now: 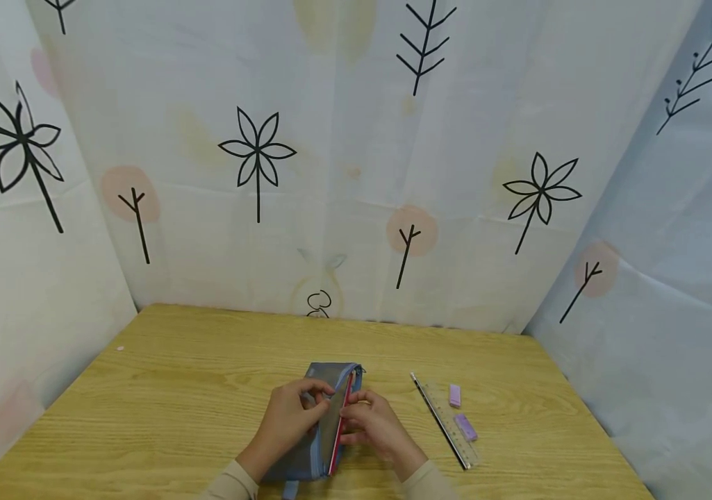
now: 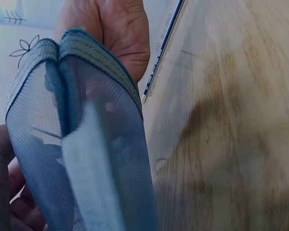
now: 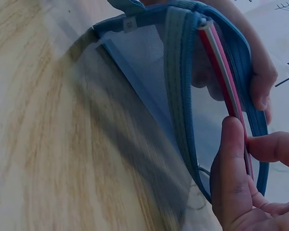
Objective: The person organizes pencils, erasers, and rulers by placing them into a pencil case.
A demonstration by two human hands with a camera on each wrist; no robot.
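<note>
Your left hand (image 1: 288,414) grips the mesh pouch (image 1: 298,461), fingers curled; your right hand (image 1: 377,421) pinches the red stick (image 3: 225,82). Ruler (image 1: 463,442): right of both.

No word, brand or number is legible. A small white tag (image 3: 130,24), at the edging of the pouch (image 3: 144,72), bears faint marks too small to read. Right of the pouch, the ruler (image 1: 467,451) shows graduations, its numerals indistinct. The pencil (image 1: 437,419), likewise right of the pouch, carries pale marks, whether lettering or pattern uncertain.
</note>
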